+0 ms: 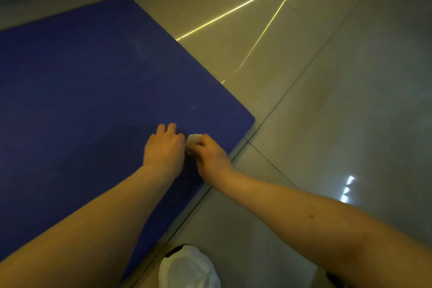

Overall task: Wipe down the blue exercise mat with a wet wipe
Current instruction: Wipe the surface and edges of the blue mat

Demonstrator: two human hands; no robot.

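- The blue exercise mat [88, 91] lies flat on the tiled floor [327, 100], filling the left and middle of the view.
- It sits diagonally: one straight edge runs from a rounded far corner down to a rounded corner on the right, and a second edge runs back from there toward the person.
- The frame cuts off its left part, so I cannot tell which way its long axis runs.
- The wet wipe [193, 140] is a small white wad over the mat, just inside the right-hand corner and between the two hands.
- The right hand [209, 154] pinches the wipe with curled fingers, its forearm crossing the mat's near edge from the floor side.
- The left hand [163, 147] sits knuckles up just beside the wipe with its fingers curled under. Whether it grips the wipe is hidden by the hand itself.
- Bright thin light lines [233, 10] are reflected on the floor beyond the mat, with a few small glints at the right.
- A white rounded thing [189, 269] at the bottom edge is cut off and hard to identify.
- The picture is dim and soft, and the wipe's shape is unclear.
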